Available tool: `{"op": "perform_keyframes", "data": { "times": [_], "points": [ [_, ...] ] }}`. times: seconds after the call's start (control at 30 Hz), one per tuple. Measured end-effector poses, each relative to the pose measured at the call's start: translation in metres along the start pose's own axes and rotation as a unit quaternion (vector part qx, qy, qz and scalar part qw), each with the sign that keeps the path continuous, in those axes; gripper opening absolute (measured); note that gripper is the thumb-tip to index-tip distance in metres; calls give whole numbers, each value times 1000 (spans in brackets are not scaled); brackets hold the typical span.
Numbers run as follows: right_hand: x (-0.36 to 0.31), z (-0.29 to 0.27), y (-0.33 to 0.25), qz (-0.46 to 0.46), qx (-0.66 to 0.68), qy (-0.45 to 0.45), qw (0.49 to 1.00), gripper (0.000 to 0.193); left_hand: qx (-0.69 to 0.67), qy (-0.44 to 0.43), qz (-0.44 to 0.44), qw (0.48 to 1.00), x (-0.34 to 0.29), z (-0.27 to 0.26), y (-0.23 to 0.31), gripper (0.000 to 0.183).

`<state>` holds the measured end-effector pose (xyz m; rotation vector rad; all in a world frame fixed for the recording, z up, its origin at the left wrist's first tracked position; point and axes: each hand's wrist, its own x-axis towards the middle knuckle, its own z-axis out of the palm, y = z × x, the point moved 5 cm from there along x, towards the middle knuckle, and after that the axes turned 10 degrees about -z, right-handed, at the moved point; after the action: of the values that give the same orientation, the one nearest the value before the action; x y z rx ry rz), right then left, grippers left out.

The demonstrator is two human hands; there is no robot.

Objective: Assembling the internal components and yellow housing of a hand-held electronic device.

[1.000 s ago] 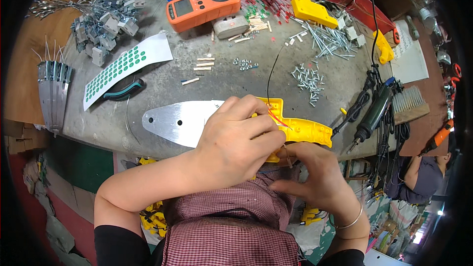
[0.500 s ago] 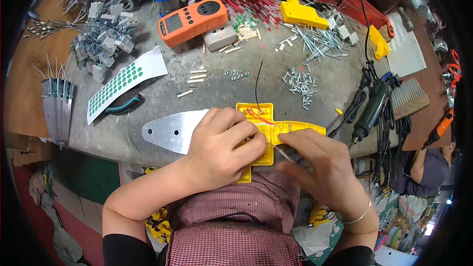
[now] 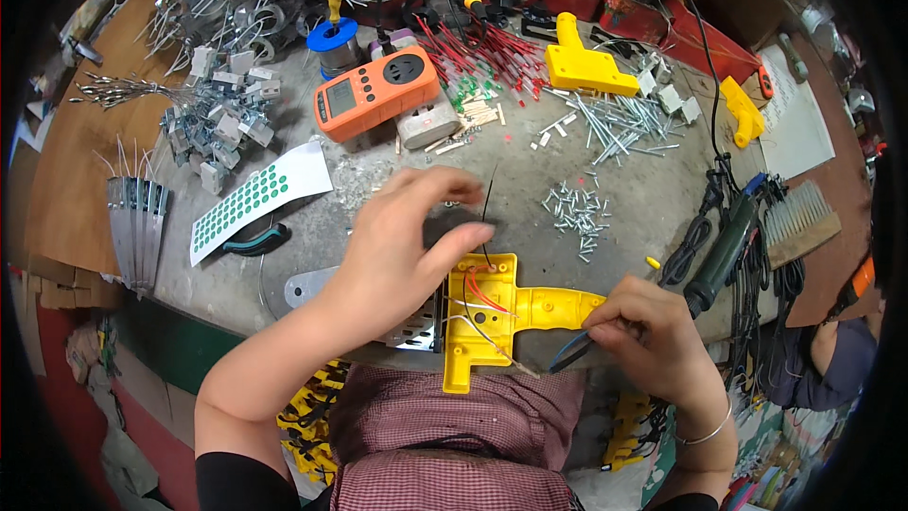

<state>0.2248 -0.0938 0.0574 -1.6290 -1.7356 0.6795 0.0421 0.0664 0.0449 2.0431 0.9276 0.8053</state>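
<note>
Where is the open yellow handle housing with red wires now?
In the head view, the open yellow handle housing lies below and right of centre, at the near edge of the workbench, between the left hand and right hand.

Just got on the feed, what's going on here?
A person's right hand pinches thin blue-and-black strands, too blurred to identify, close to the handle end of a hollow yellow plastic shell. The shell lies open side up near the front edge of the grey bench, with thin red wires inside. The left hand is open over a silver metal plate, its thumb beside a thin black wire; whether they touch is unclear.
</note>
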Motion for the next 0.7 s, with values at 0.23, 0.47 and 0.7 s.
{"op": "perform_keyframes", "data": {
  "times": [0.23, 0.47, 0.7],
  "points": [
    [4, -3, 1, -6, 65, -21, 998, 14, 3, -157, 57, 986, -3, 31, 29, 8],
    [22, 5, -29, -260, -216, 113, 934, 28, 21, -145, 99, 984, -10, 33, 39, 13],
    [23, 11, -25, -233, -215, 132, 939, 21, 3, -163, 78, 984, -18, 28, 34, 12]
  ]
}}
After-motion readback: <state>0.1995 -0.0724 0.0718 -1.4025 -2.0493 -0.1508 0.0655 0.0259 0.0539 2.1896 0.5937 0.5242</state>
